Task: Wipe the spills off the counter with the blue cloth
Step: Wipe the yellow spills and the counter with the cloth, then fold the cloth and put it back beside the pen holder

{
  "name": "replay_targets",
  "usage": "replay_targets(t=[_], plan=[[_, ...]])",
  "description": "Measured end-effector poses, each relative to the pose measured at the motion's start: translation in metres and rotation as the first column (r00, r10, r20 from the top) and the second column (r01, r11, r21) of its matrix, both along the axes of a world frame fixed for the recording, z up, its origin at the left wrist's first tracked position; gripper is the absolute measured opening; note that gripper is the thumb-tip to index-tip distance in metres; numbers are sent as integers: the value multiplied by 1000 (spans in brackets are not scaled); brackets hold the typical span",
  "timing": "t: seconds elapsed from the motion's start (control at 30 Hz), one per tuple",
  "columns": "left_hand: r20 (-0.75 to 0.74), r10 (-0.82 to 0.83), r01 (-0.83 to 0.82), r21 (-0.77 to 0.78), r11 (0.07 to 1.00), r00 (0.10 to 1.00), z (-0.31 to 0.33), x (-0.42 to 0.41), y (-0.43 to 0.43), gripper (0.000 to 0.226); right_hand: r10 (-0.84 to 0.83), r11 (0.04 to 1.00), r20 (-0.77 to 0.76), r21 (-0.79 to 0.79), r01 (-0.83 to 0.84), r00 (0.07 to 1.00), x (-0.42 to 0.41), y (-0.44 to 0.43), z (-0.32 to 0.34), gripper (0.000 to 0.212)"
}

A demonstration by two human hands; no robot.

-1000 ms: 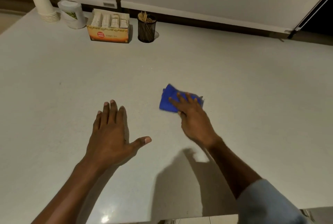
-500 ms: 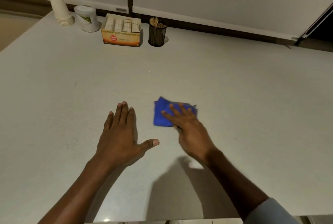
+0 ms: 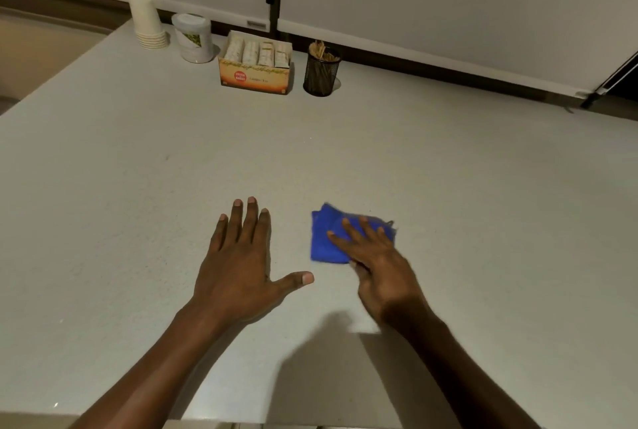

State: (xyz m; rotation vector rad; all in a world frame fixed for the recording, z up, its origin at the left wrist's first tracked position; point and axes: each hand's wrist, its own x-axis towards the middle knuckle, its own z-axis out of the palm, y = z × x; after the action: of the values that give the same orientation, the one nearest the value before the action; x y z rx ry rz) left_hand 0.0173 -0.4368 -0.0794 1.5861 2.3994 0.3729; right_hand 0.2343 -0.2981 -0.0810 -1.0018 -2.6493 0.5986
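A folded blue cloth (image 3: pixel 324 239) lies flat on the pale grey counter (image 3: pixel 466 187), a little right of centre. My right hand (image 3: pixel 374 263) presses down on the cloth with fingers spread over its right half. My left hand (image 3: pixel 241 266) rests flat on the counter just left of the cloth, palm down, fingers apart, thumb pointing toward the cloth, holding nothing. No distinct spill shows on the surface; only faint specks appear near my left hand.
Along the back edge stand a stack of paper cups (image 3: pixel 148 26), a white lidded tub (image 3: pixel 193 37), an open orange box of sachets (image 3: pixel 255 64) and a black mesh holder with wooden sticks (image 3: pixel 321 71). The counter's left edge drops off at the upper left.
My right hand has slid the blue cloth toward me and slightly left across the counter. My left hand has stayed flat in place. The view has tilted, so the back items sit lower in frame.
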Motion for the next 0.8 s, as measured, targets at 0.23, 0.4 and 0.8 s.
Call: replay_targets(t=[0.23,0.4,0.8], plan=[[11,-2,3,-46,999,1000,6,1,0,142,-146,989,41,13,146,988,-49,63,8,55],[18,10,-9,-47,999,1000,6,1,4,145,39,999,-3,-2,-39,999,-68,8,5,66],[-128,-323,340,530,777,938,31,14,30,65,135,953,-142,-251,-168,981,9,-2,70,53]])
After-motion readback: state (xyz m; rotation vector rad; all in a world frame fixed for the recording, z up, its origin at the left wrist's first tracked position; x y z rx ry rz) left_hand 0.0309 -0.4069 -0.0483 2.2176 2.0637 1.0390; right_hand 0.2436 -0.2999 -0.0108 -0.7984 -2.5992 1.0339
